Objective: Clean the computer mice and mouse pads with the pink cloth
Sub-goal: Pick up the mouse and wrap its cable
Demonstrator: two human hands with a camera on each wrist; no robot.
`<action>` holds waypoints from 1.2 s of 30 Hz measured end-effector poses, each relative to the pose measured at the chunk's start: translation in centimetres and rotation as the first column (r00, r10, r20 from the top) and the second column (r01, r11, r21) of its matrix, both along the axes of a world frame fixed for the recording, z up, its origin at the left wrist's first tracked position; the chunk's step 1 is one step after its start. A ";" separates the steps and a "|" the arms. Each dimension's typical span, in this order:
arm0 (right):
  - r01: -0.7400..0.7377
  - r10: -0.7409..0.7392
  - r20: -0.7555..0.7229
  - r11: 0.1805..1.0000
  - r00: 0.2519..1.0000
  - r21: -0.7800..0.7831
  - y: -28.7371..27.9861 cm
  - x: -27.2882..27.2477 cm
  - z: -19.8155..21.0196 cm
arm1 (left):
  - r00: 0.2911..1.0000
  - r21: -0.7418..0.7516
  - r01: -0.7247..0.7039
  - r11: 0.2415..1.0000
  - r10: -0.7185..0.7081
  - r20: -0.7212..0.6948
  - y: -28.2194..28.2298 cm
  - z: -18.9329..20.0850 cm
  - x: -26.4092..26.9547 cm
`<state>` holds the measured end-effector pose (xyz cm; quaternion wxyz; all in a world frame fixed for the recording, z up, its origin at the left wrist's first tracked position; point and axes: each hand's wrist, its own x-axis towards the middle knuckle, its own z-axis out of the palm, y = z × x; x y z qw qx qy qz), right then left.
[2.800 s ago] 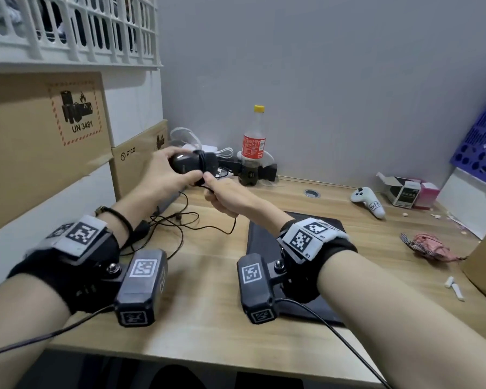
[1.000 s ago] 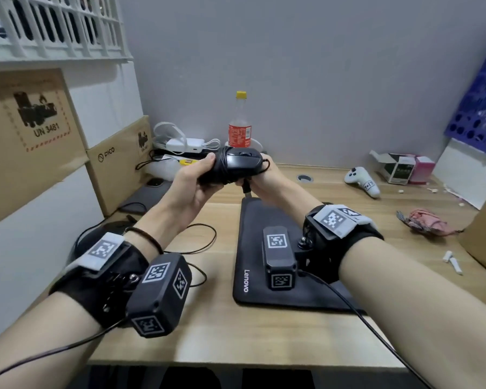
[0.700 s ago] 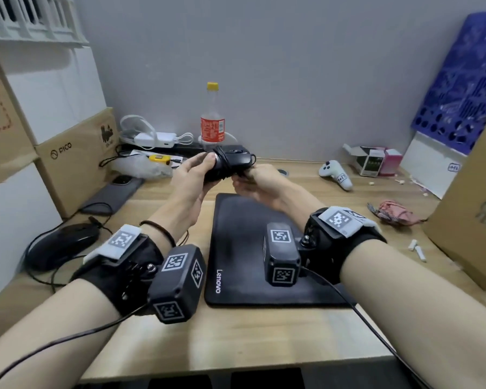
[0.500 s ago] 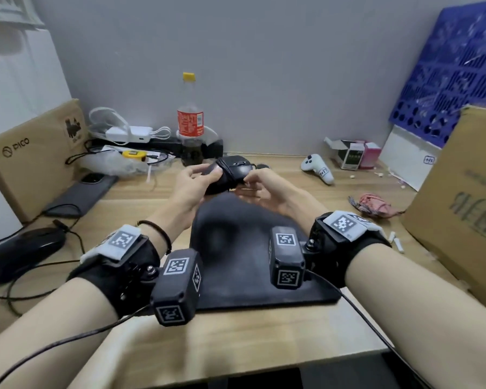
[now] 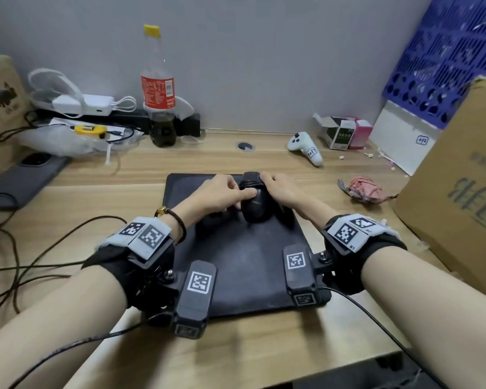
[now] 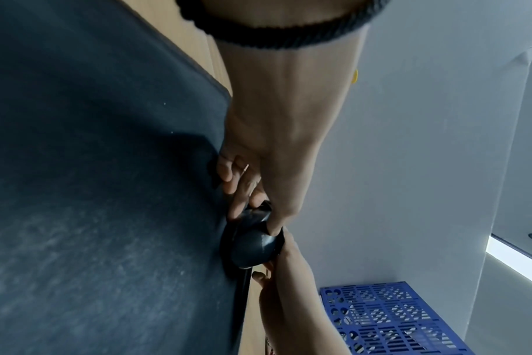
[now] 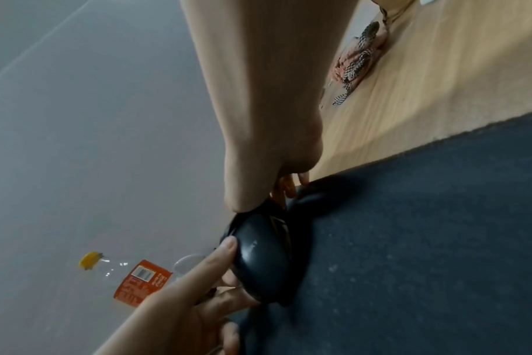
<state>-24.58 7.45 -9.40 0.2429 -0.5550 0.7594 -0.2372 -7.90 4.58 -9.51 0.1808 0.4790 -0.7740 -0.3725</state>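
Note:
A black mouse (image 5: 254,204) with its cord wound round its front sits on the black mouse pad (image 5: 236,265) in the middle of the desk. My left hand (image 5: 230,192) grips its left side, thumb laid across the top. From the other side my right hand (image 5: 277,188) holds the mouse, fingers curled over the front. The wrist views show the same mouse (image 6: 252,247) (image 7: 264,254) resting on the pad (image 6: 91,192) (image 7: 441,240) between both hands. The pink cloth (image 5: 362,189) (image 7: 354,64) lies crumpled on the desk to the right, untouched.
A cola bottle (image 5: 159,91), chargers and cables stand along the back wall. A white controller (image 5: 306,147) and small boxes (image 5: 345,131) lie back right. A large cardboard box (image 5: 458,192) fills the right side. Loose black cables (image 5: 40,262) and a dark flat pad (image 5: 26,175) lie left.
Both hands have brought the cord-wrapped mouse down from mid-air onto the black pad. The head view has swung right and downward.

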 end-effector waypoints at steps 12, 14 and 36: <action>0.159 -0.187 -0.047 0.922 0.981 -0.352 0.2 3.6 4.1 | 0.998 0.001 -0.042 0.999 0.042 -0.048 1.7 2.6 4.9; 0.128 -0.136 0.003 0.918 0.991 -0.376 0.6 5.6 5.0 | 0.993 0.010 -0.067 0.998 0.068 -0.097 2.2 3.4 6.8; -0.732 0.726 0.118 0.681 0.678 0.013 2.3 31.3 4.2 | 0.732 -0.196 -0.522 0.830 0.554 0.397 5.2 0.5 34.6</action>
